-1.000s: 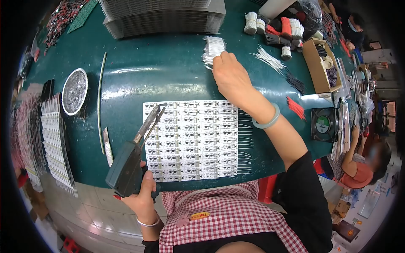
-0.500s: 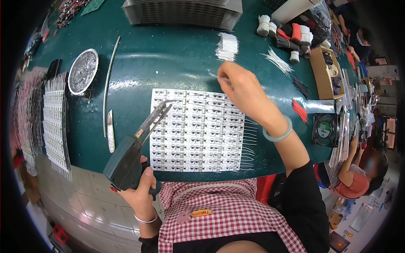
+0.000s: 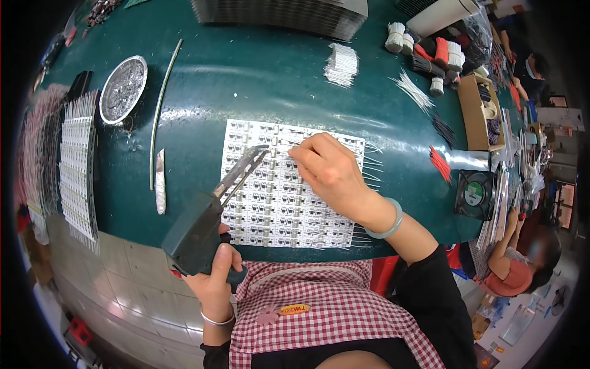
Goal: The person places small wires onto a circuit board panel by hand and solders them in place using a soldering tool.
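Observation:
My left hand [image 3: 216, 278] is closed around the handle of a dark green soldering gun [image 3: 195, 237]. Its metal tip reaches up and right over a white panel of small circuit boards [image 3: 252, 212], near the upper middle. Over the same panel, my right hand [image 3: 332, 175] has thumb and forefinger pinched together close to the gun's tip. A thin white wire showed in those fingers a moment earlier; now it is too small or hidden to make out clearly. White wires [image 3: 373, 166] stick out from the panel's right edge.
A bundle of short white wires [image 3: 342, 64] lies beyond the panel. Left are a round metal bowl [image 3: 143, 77], a long thin rod [image 3: 162, 98] and wired panels [image 3: 78, 172]. Right are red wires [image 3: 440, 164], a fan [image 3: 474, 195] and a cardboard box [image 3: 472, 117]. A co-worker [image 3: 510, 270] sits right.
My right hand has moved down and left from beyond the panel onto it, beside the gun's tip. The soldering gun has shifted slightly right in view.

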